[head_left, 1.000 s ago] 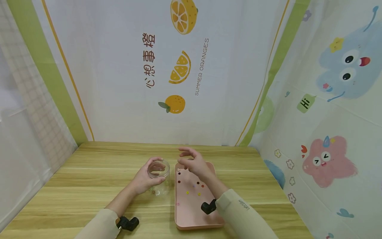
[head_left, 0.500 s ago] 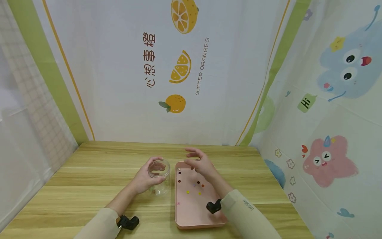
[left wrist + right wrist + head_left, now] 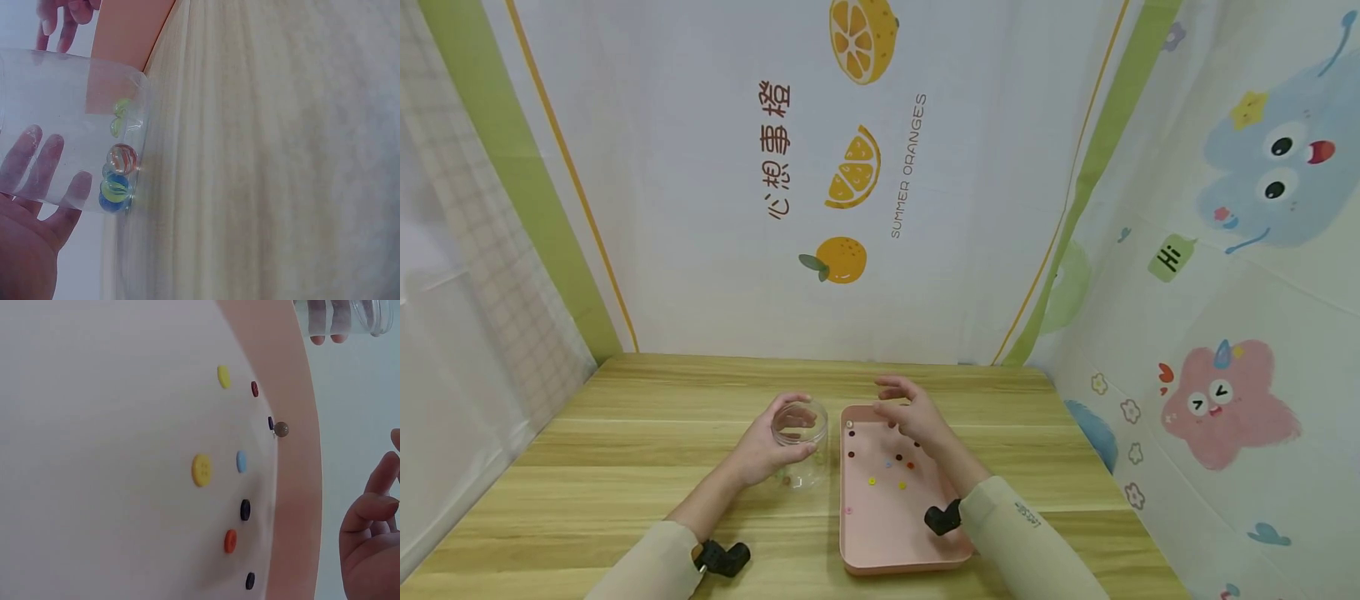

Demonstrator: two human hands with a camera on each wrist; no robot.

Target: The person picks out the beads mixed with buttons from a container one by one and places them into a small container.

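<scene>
My left hand [image 3: 762, 450] grips a clear plastic jar [image 3: 811, 462] standing upright on the table, its mouth uncovered. Several glass marbles lie at its bottom; in the left wrist view these include an orange-striped marble [image 3: 122, 159] and blue and yellow ones. Over the far part of a pink tray [image 3: 880, 533] hovers my right hand [image 3: 919, 421], fingers loosely bent, with nothing visible between them. Inside the tray lie scattered buttons, among them a yellow button [image 3: 201, 470], an orange button [image 3: 230, 541] and a light blue button [image 3: 241, 461]. A small round marble [image 3: 281, 429] sits near its far-left corner.
The wooden table [image 3: 587, 492] runs back to a white curtain [image 3: 700, 275] printed with oranges. A cartoon-patterned sheet [image 3: 1240, 292] hangs along the right side. The tray's raised rim stands just right of the jar.
My right hand has shifted right and slightly down over the tray, away from the jar. The left hand and jar have stayed in place.
</scene>
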